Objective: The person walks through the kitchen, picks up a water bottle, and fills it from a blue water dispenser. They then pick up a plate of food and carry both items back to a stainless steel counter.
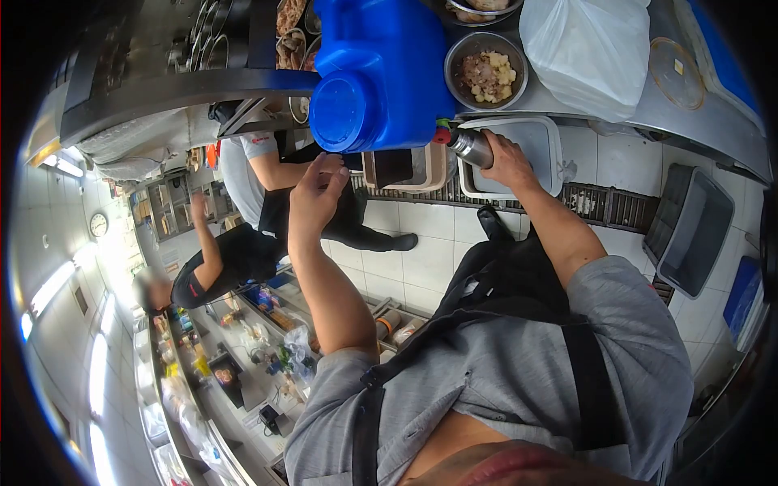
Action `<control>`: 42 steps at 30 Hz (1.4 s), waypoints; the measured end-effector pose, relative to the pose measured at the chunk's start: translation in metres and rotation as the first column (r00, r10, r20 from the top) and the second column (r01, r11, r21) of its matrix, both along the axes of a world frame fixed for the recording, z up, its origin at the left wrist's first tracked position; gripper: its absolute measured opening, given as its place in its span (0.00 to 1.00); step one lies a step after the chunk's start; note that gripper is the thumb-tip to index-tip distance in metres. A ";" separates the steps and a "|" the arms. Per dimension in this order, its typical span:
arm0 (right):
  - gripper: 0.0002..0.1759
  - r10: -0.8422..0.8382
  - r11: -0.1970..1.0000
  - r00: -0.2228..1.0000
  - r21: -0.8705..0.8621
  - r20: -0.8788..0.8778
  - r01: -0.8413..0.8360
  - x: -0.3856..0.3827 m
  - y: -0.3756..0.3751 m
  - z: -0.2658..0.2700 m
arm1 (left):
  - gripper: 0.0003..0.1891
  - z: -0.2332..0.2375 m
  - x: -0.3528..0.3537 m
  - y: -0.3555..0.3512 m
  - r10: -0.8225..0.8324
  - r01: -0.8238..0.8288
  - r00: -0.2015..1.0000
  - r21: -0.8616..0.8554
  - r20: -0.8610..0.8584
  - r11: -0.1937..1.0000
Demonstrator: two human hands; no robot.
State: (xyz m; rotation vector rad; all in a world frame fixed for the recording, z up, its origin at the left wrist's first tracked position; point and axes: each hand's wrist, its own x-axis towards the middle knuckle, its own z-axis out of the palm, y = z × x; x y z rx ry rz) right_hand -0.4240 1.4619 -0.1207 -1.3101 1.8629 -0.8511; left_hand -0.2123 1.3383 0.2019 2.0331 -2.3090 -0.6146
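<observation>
A large blue plastic container [389, 69] with a round blue cap [339, 112] lies at the counter edge, top centre. My left hand [318, 190] is raised just below the cap, fingers bent and partly apart; no object shows in it. My right hand [509, 164] is wrapped around a silver metal flask [472, 148], whose mouth is at a small red spout [442, 132] at the container's lower right corner. Whether liquid flows cannot be made out. Behind the flask is a pale plastic tub [551, 150].
A metal bowl of chopped food [487, 71] and a white plastic bag [585, 57] stand on the counter. A grey crate [697, 231] is at the right. Two people in work clothes are at the left, near shelves with packed goods. A beige tub [438, 166] is below the container.
</observation>
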 end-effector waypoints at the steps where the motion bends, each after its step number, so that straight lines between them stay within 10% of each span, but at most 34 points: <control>1: 0.52 0.000 1.000 1.000 0.000 0.000 0.000 0.000 0.000 0.001 | 0.32 -0.001 0.001 -0.001 -0.006 0.006 1.000 0.000 -0.005 1.000; 42: 0.52 -0.016 0.998 0.999 -0.054 -0.041 0.014 0.001 0.003 -0.008 | 0.37 0.007 -0.019 -0.005 -0.065 0.062 0.997 -0.067 -0.041 0.996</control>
